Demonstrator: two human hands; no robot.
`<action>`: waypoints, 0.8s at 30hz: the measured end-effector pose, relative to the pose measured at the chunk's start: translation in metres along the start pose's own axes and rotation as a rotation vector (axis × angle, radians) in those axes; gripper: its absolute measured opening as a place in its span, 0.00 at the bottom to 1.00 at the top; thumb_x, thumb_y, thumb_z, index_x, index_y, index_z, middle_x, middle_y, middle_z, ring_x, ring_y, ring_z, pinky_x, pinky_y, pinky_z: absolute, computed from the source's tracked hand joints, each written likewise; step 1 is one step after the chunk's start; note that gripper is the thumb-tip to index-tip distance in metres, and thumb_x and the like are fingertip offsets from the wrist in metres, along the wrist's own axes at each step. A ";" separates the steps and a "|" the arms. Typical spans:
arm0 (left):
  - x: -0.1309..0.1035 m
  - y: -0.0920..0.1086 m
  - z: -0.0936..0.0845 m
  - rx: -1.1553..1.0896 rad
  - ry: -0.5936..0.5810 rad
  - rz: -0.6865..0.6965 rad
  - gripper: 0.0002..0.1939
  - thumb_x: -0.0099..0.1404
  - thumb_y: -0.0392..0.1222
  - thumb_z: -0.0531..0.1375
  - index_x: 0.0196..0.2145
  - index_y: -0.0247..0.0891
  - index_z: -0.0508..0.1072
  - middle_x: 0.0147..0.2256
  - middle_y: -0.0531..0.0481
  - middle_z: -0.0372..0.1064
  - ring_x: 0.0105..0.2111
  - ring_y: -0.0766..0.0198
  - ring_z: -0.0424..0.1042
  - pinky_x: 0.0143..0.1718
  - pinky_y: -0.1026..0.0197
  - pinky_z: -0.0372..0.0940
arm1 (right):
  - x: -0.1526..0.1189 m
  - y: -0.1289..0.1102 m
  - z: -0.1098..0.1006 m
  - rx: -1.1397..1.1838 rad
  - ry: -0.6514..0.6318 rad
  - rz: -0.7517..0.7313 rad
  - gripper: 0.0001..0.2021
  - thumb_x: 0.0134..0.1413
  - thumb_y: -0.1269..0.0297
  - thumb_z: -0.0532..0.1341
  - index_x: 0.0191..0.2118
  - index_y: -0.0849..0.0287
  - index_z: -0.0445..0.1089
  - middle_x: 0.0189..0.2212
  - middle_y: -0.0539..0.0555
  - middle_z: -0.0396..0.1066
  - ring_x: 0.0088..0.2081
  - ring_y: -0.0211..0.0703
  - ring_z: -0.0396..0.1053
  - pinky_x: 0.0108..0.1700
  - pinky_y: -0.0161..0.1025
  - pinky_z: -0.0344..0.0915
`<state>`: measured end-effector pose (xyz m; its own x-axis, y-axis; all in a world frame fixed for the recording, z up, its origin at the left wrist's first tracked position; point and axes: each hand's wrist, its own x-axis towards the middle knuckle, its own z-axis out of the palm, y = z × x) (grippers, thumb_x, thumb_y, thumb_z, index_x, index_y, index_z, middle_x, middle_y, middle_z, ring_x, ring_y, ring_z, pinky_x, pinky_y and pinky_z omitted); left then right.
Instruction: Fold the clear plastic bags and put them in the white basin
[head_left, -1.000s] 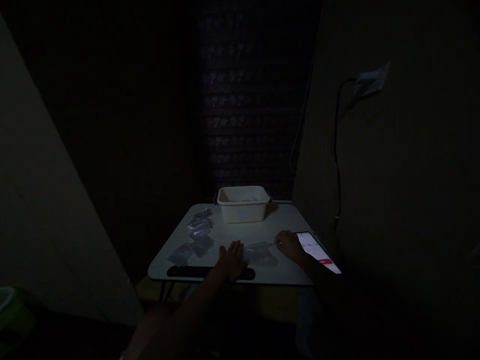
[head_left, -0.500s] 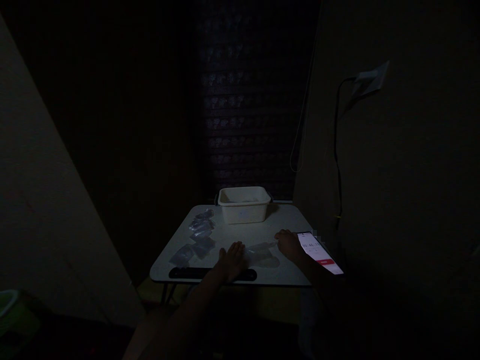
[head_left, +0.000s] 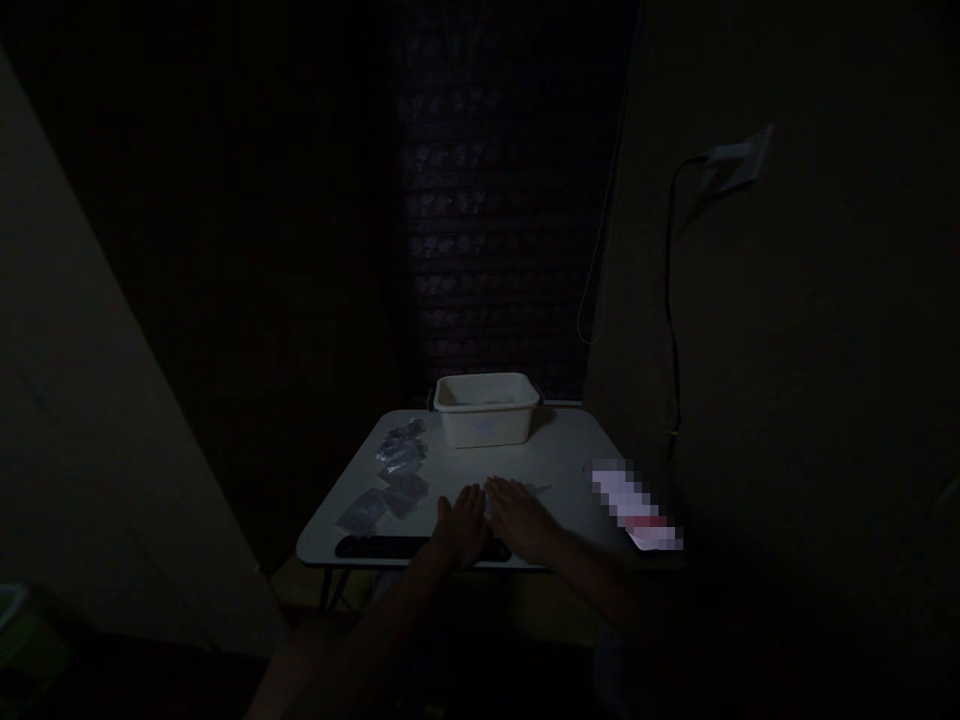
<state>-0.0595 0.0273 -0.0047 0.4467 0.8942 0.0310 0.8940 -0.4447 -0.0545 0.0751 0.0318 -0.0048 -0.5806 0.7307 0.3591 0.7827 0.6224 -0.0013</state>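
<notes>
Both Hands Flat at the Near Table Edge

The left hand (head_left: 463, 522) is lying palm down near the front edge, partly overlapping the black ledge (head_left: 375, 547); its fingers are extending forward, the thumb spreading outward, with no grip showing. The right hand (head_left: 519, 520) is lying just beside it, fingers straight and angling inward. It is covering most of a clear plastic bag (head_left: 540, 489), whose pale tip is protruding beyond the fingers onto the tabletop (head_left: 566, 445); whether this hand is pinching any plastic cannot be told.

To the right, open tabletop is separating the hand from a phone (head_left: 637, 510), which is lying at the right edge with its screen blurred. To the left, clear packets (head_left: 403, 465) are forming an overlapping column along the left edge, a narrower strip separating them from the left hand.

Ahead, open surface is extending to a white tub (head_left: 486, 428), which is standing near the far edge with plastic showing inside. Beyond the table, a dark blind (head_left: 450, 245) is hanging.
</notes>
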 end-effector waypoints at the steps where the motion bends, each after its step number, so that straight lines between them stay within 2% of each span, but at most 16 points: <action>1: 0.000 0.000 0.000 0.004 0.002 0.002 0.26 0.57 0.46 0.31 0.50 0.30 0.42 0.52 0.41 0.35 0.51 0.58 0.35 0.43 0.44 0.40 | -0.002 0.000 0.003 -0.015 -0.022 0.012 0.23 0.50 0.59 0.36 0.49 0.66 0.48 0.49 0.58 0.48 0.51 0.42 0.41 0.50 0.42 0.38; 6: 0.002 -0.001 0.004 0.025 0.019 -0.034 0.29 0.56 0.50 0.32 0.50 0.29 0.44 0.52 0.40 0.35 0.51 0.55 0.35 0.42 0.43 0.40 | -0.011 0.012 0.008 -0.046 -0.114 0.089 0.26 0.49 0.56 0.33 0.50 0.67 0.46 0.50 0.59 0.45 0.51 0.43 0.40 0.49 0.47 0.35; 11: 0.002 0.000 0.003 0.023 0.005 -0.039 0.29 0.55 0.51 0.32 0.50 0.29 0.44 0.52 0.39 0.35 0.51 0.54 0.35 0.42 0.43 0.39 | -0.019 0.021 0.006 -0.054 -0.151 0.154 0.27 0.49 0.55 0.30 0.50 0.66 0.46 0.51 0.59 0.44 0.52 0.43 0.38 0.49 0.49 0.31; 24: -0.001 0.000 -0.001 0.020 -0.025 -0.046 0.30 0.56 0.51 0.31 0.50 0.29 0.43 0.52 0.39 0.34 0.51 0.54 0.32 0.43 0.44 0.39 | -0.035 0.047 0.003 -0.117 -0.134 0.256 0.27 0.48 0.54 0.31 0.50 0.65 0.46 0.51 0.58 0.43 0.52 0.43 0.38 0.48 0.52 0.33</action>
<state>-0.0598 0.0269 -0.0037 0.4036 0.9149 0.0092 0.9127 -0.4019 -0.0738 0.1312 0.0364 -0.0206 -0.3799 0.8947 0.2347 0.9231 0.3829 0.0348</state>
